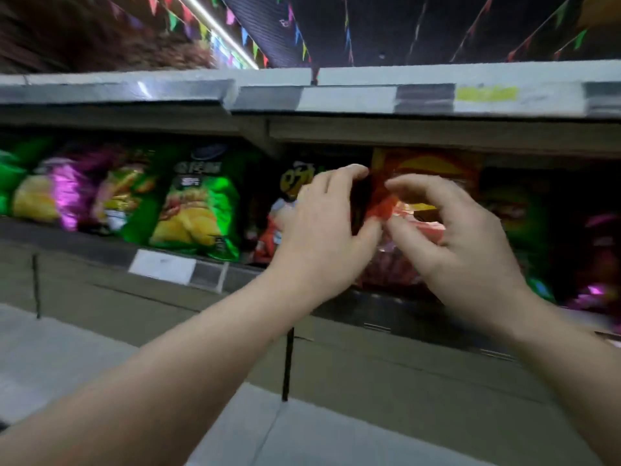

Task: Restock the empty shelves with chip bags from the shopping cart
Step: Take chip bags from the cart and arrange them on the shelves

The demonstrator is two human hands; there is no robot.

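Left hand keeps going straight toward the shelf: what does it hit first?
Probably the red chip bag its fingers already seem to pinch; behind that, the dark bag with the yellow logo. Motion blur makes depth uncertain.

Red chip bag [383,205], upright on the shelf [386,307], its crinkled top edge lying between the left hand [322,227] and the right hand [447,237]. Green chip bag [195,210] stands well left of the left hand, leaning back.

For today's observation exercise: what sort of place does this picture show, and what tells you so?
Probably a supermarket snack aisle: chip bags stand in a row on a shelf, price-tag strips line the shelf edges, and bunting hangs overhead.
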